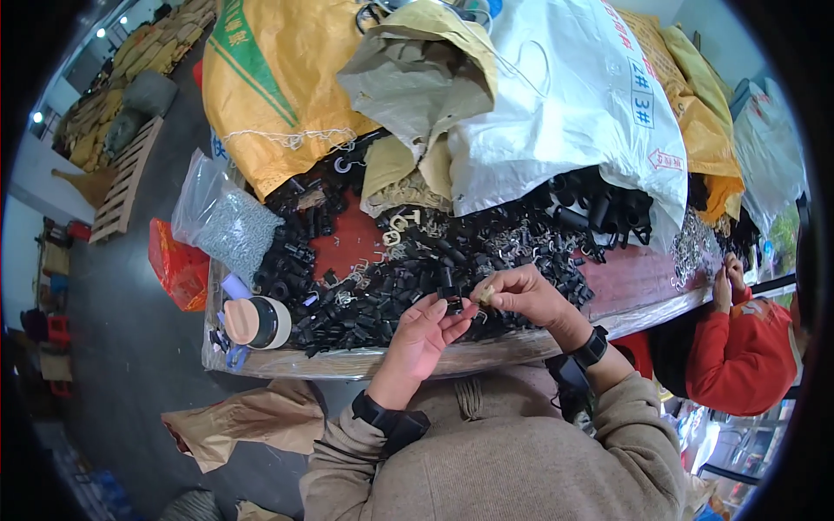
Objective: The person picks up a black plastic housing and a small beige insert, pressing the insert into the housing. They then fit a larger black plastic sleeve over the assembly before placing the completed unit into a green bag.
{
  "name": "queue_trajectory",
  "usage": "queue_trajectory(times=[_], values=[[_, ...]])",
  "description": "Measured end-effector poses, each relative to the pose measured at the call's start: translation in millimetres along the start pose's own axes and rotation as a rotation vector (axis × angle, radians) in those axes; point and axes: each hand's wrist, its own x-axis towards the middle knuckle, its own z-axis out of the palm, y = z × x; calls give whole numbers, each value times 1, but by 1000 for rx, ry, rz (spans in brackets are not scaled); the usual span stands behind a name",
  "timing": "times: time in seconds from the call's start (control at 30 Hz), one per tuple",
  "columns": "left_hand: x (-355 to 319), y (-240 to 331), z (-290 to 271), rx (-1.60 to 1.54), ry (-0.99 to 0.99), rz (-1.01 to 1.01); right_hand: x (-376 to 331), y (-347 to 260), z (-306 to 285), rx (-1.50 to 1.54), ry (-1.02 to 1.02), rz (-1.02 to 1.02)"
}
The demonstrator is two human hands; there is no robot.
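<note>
My left hand (427, 326) is closed around a small black plastic part (449, 295), holding it upright by its lower end. Close beside it, my right hand (524, 298) pinches a small cream-coloured piece (484, 295) between thumb and fingers. The two pieces are near each other; whether they touch I cannot tell. Under and beyond both hands spreads a heap of black plastic parts (373, 317) mixed with small metal clips (539, 247). A few cream plastic pieces (398, 227) lie on the heap near a torn paper sack (408, 174).
A lidded cup (258, 323) and a clear bag of grey pellets (233, 227) stand at the table's left. Large yellow (282, 82) and white sacks (565, 104) fill the far side. A person in red (738, 356) works at the right. Brown paper (248, 423) lies below left.
</note>
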Motion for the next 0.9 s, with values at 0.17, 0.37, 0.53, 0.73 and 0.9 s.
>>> queue_trajectory(times=[0.17, 0.37, 0.53, 0.73, 0.9], values=[[11, -14, 5, -33, -49, -70, -8, 7, -9, 85, -112, -45], [22, -17, 9, 78, -54, -71, -13, 8, -25, -78, -101, -58], [27, -18, 8, 107, -40, -65, -14, 13, -29, -71, -79, 67], [24, -18, 7, 163, -5, -23, -16, 9, -21, -253, -17, -111], [10, -19, 13, 335, 49, 42, -27, -12, -5, 3, 150, 22]])
